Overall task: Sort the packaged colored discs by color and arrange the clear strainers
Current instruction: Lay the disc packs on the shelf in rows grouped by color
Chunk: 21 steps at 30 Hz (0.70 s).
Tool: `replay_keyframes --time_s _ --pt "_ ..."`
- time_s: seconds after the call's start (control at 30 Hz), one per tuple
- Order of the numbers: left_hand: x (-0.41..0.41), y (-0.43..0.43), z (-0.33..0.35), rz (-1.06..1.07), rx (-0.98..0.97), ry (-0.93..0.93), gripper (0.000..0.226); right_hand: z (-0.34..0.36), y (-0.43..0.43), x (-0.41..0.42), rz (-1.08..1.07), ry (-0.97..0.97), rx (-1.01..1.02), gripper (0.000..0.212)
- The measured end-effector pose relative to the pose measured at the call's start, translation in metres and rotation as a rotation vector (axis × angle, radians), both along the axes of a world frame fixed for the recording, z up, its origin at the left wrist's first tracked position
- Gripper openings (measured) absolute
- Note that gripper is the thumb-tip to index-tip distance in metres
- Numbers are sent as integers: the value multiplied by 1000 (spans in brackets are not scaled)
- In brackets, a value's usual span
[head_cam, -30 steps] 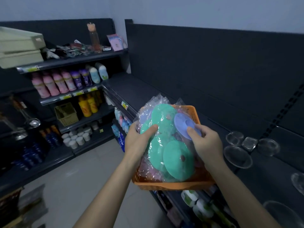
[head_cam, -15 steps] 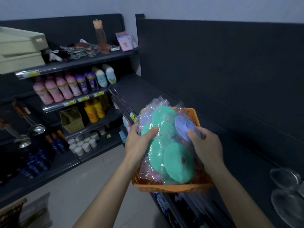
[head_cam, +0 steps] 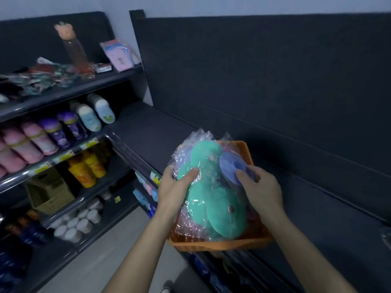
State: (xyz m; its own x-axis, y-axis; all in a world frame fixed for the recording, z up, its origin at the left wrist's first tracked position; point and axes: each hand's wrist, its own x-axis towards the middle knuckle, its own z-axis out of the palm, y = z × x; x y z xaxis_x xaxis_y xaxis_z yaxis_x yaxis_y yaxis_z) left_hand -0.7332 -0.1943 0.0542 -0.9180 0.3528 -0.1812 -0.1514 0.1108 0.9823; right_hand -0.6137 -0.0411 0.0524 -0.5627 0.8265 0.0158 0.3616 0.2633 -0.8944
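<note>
Through the head camera: clasped the left side of the heap of packaged discs with the left-hand grip, thumb laid flat across a green disc, other fingers curled out of sight round the crinkled wrappers. Pinched the purple disc at the heap's far right with the right-hand grip, thumb on its face, fingers curled in close behind. Found the whole heap piled above the rim of an orange basket at the front edge of a dark shelf; could not tell whether set down there or carried. Made out pink packets only dimly under the green ones. Caught just a sliver of a clear strainer, cut off by the right edge, well apart from the basket. Noted on the left-hand racks, all blurred: pink bottles, purple bottles, yellow bottles, an olive basket and white jars, with a tall bottle on the top shelf. Lost the goods below the basket in shadow behind both forearms.
</note>
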Motion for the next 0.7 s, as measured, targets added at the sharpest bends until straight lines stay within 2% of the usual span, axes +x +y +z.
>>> replay_keyframes --time_s 0.13,0.23,0.5,0.7 --pt "-59 11 -8 -135 -8 -16 71 -4 -6 -37 -130 -36 -34 42" --pt "-101 17 -8 -241 -52 55 56 -6 -12 -66 -244 -57 -23 31" --pt "-173 36 -7 -449 4 -10 60 -6 -30 -115 -472 -32 -60 48" --pt "-199 60 -13 -558 -5 -14 55 -10 -18 -134 -537 -66 -64 50"
